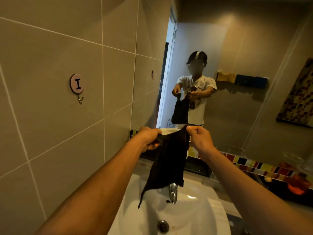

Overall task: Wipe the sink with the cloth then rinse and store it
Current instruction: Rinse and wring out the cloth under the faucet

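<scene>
A dark cloth (167, 161) hangs spread out above the white sink (199, 209). My left hand (149, 139) grips its upper left corner. My right hand (199, 139) pinches the upper right corner. Both hands are held up in front of the mirror, well above the basin. The cloth's lower edge dangles over the chrome tap (173, 193) and hides its base. The drain (163, 226) shows at the bottom of the basin.
A round wall hook (77, 85) marked "I" is on the tiled wall to the left. The mirror (237, 65) ahead reflects a person holding the cloth. An orange object (298, 188) and a clear glass dish (298, 161) stand on the dark counter at right.
</scene>
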The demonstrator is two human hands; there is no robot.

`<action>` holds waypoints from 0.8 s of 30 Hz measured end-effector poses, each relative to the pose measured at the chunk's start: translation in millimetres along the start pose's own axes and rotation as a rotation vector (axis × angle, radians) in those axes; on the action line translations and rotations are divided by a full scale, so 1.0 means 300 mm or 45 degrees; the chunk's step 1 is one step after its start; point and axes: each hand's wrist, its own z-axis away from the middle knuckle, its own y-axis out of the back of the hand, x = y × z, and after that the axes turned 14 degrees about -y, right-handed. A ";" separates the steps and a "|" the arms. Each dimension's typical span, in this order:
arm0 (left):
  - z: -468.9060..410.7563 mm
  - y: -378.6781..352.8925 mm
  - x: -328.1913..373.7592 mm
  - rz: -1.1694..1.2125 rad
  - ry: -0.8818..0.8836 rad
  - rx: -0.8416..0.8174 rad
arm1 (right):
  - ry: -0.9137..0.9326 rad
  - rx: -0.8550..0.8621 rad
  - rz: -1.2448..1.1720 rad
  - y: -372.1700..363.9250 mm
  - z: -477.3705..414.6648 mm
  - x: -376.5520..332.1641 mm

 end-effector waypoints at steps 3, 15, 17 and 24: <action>-0.013 -0.050 0.022 0.108 -0.044 0.018 | 0.205 -0.025 0.097 -0.050 0.042 -0.006; -0.020 -0.049 0.062 0.248 -0.042 0.033 | 0.457 -0.353 0.171 -0.071 0.091 0.007; -0.011 -0.040 0.074 0.271 -0.019 -0.002 | 0.432 -0.392 0.176 -0.062 0.086 -0.001; -0.032 0.000 0.029 -0.552 -0.424 -0.047 | 0.396 -0.363 0.108 -0.048 0.072 -0.030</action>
